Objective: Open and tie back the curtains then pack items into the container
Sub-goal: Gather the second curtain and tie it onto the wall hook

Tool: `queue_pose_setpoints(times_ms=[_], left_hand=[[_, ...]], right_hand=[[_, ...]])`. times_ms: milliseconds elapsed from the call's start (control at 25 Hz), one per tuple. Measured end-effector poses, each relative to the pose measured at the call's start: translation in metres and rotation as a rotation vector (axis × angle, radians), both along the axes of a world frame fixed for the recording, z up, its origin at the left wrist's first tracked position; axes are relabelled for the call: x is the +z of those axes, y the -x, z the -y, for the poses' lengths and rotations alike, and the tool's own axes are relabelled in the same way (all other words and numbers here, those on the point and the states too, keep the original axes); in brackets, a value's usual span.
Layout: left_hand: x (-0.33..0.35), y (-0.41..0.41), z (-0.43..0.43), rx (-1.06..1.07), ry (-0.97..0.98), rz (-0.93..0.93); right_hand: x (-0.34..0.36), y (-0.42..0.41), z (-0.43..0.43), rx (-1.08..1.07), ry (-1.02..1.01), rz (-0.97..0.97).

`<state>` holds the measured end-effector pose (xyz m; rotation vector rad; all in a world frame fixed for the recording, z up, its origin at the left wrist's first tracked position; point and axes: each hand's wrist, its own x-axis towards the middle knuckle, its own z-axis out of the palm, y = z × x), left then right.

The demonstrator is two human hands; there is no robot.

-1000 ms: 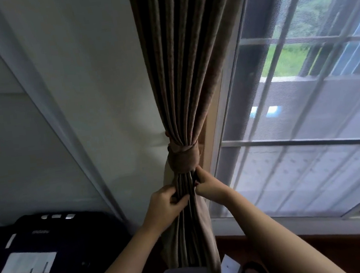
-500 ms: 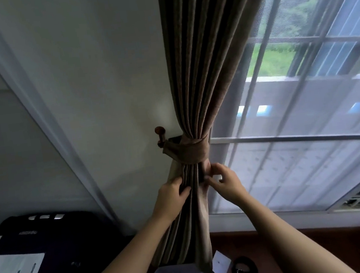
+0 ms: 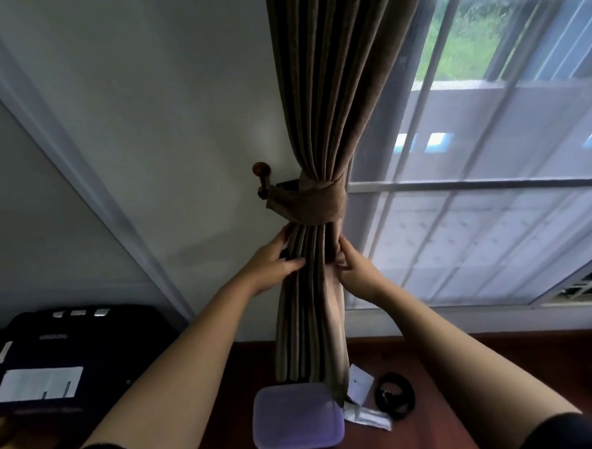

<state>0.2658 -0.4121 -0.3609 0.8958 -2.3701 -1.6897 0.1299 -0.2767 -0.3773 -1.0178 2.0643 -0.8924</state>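
Note:
A brown pleated curtain hangs at the window's left side, gathered by a matching tieback band looped to a wooden wall hook. Just below the band, my left hand grips the curtain folds from the left. From the right, my right hand pinches the same bundle. On the wooden floor under the curtain's hem lies a lavender container. To its right rest a white card, a white packet and a coiled black strap.
A window with white bars and a mesh screen fills the right side. A black suitcase with a white label stands at the lower left by the wall. A white wall trim strip runs diagonally.
Both hands have stayed on the curtain below the tieback, the left sliding slightly higher. The view has shifted, so the wall hook and the floor items show more fully.

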Motion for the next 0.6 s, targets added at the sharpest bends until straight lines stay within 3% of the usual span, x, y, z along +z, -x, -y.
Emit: queue_pose_setpoints(times_ms=[240,440,600], left_hand=[[0.01,0.003,0.01,-0.042,-0.056,0.011],[0.015,-0.023,0.02,0.068,-0.088,-0.009],[0.017,-0.046,0.032,0.096,-0.064,0.012]], right_hand=[[-0.005,-0.012,0.035,0.045,-0.062,0.221],[-0.011,-0.044,0.067,0.074,0.005,0.35],[-0.016,-0.057,0.088,0.227,-0.153,0.421]])
